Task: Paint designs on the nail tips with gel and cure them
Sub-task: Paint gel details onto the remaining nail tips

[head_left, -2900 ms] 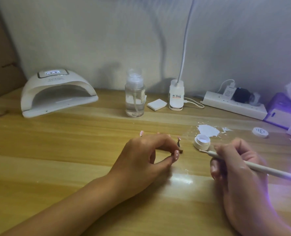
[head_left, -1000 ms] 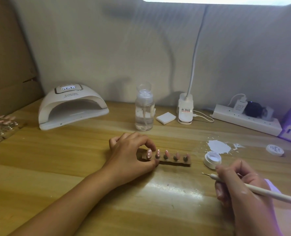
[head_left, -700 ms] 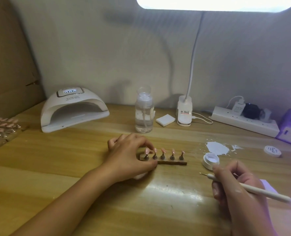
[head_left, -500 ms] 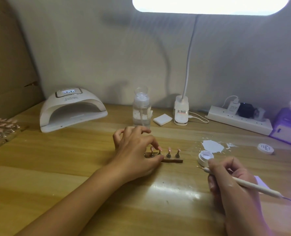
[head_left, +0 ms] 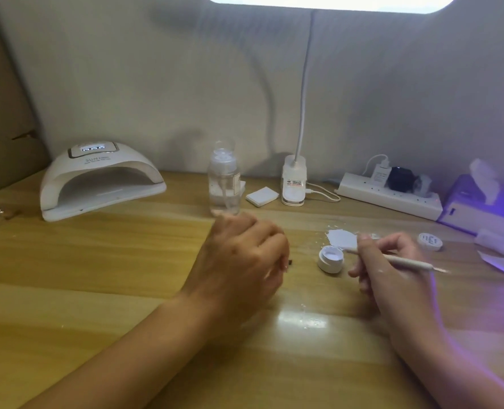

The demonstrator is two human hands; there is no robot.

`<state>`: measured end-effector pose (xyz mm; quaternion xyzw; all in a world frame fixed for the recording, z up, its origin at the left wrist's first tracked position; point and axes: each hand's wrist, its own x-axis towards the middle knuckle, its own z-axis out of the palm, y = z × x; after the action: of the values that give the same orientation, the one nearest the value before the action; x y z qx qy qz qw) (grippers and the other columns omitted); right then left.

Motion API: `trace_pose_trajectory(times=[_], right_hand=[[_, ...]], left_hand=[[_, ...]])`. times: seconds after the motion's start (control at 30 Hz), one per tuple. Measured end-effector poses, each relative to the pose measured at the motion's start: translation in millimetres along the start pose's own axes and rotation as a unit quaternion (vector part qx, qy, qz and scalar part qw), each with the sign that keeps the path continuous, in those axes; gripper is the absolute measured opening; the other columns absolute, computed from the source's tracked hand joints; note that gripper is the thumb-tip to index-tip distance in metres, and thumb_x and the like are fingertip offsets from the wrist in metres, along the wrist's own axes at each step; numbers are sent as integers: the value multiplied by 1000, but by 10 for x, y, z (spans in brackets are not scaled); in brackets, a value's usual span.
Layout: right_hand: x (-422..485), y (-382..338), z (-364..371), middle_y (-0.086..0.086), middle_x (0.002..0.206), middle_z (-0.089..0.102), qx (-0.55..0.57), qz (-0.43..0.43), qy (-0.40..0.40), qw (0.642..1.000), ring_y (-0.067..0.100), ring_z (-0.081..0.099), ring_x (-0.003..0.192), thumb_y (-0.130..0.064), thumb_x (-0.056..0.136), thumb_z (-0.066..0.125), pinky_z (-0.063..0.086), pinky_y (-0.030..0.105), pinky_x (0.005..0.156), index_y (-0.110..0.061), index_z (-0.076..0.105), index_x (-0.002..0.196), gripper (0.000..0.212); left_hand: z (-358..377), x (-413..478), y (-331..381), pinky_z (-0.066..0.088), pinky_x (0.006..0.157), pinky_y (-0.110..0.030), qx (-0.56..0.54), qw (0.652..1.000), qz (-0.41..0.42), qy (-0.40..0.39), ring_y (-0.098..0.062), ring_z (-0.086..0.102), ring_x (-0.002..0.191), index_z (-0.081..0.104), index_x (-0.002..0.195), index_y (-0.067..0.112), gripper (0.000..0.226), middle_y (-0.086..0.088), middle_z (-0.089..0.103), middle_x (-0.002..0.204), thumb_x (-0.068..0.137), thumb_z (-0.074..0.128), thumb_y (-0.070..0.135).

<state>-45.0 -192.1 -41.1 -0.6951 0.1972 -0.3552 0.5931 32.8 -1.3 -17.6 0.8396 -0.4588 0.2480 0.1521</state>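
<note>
Now two bare hands at one wooden table (head_left: 97, 290).
The left hand (head_left: 241, 261) curls its fingers over one dark brown nail-tip holder strip (head_left: 290, 263); only its end shows, the tips uncountable. The right hand (head_left: 392, 276) pinches one slim white brush (head_left: 410, 263) beside one open round white gel pot (head_left: 330, 259). Farther: one white lid (head_left: 430, 241), one clear pump bottle (head_left: 224, 184), one white domed nail lamp (head_left: 97, 178).

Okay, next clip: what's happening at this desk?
A person is doing gel nail art at a wooden desk. The left hand is curled over the nail tip holder, of which only a dark end shows. The right hand holds a thin brush beside the open gel pot. The curing lamp stands at back left with nothing visible inside it.
</note>
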Motion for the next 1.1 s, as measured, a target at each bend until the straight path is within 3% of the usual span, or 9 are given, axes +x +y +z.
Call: trace_pose_trajectory(times=[0.07,0.17,0.27,0.37,0.63,0.73,0.8,0.97,1.1], right_hand=[[21,35,2,5,58,67,-10,6,0,1000,8,47,41,-28,94,65,37,26,48,-16,49,80,25],[1,45,18,1,58,66,-2,-14,3,1000,6,47,41,-31,96,64,37,19,39,-16,48,84,25],[-48,43,21,0,60,64,22,-28,-5,999,6,47,42,-33,97,63,36,15,39,-21,47,84,24],[-96,36,42,1,59,63,40,-25,-25,999,8,46,42,-32,96,63,37,15,39,-19,48,85,22],[-65,54,40,2,55,60,50,-8,-30,998,6,40,36,-36,91,64,30,14,34,-24,51,78,22],[-46,65,33,3,54,60,47,-7,-25,999,7,38,34,-35,91,66,29,13,34,-24,53,77,22],[-38,57,43,3,54,60,49,-2,-27,998,7,38,33,-44,85,67,28,12,35,-25,54,77,24],[-29,65,54,7,53,59,32,-7,-35,999,8,37,32,-51,77,66,29,10,36,-21,53,80,33],[-26,50,79,6,50,57,36,-6,-35,999,9,36,31,-48,78,67,29,10,36,-22,53,76,29]], left_hand=[[15,-42,117,45,71,-27,-80,996,-3,-37,-2,51,76,61,84,32,3,17,65,87,83,61,29],[28,-136,128,35,65,-9,-146,987,-10,-70,6,45,74,58,85,36,4,21,62,84,82,58,34],[4,-193,5,42,74,-13,-199,977,-45,-66,16,48,75,61,85,37,4,24,64,85,83,62,35],[39,-215,-61,34,64,-15,-225,967,-72,-97,22,47,72,65,89,37,6,27,64,87,85,67,33],[94,-250,-100,27,62,-6,-172,979,-64,-86,22,46,69,61,107,38,26,24,66,100,84,61,51],[-37,-192,-206,33,56,-9,-139,988,-59,10,11,45,67,60,103,34,31,19,61,91,79,59,53],[-88,-150,-396,32,60,-12,-138,983,-113,48,8,44,76,53,102,33,35,19,50,90,74,58,55],[72,-217,-663,34,92,-26,-158,955,-238,-84,5,45,100,57,98,43,36,26,49,103,70,63,64],[173,-172,-617,36,85,-29,-194,954,-223,-45,1,51,88,63,81,39,13,22,58,83,76,73,45]])
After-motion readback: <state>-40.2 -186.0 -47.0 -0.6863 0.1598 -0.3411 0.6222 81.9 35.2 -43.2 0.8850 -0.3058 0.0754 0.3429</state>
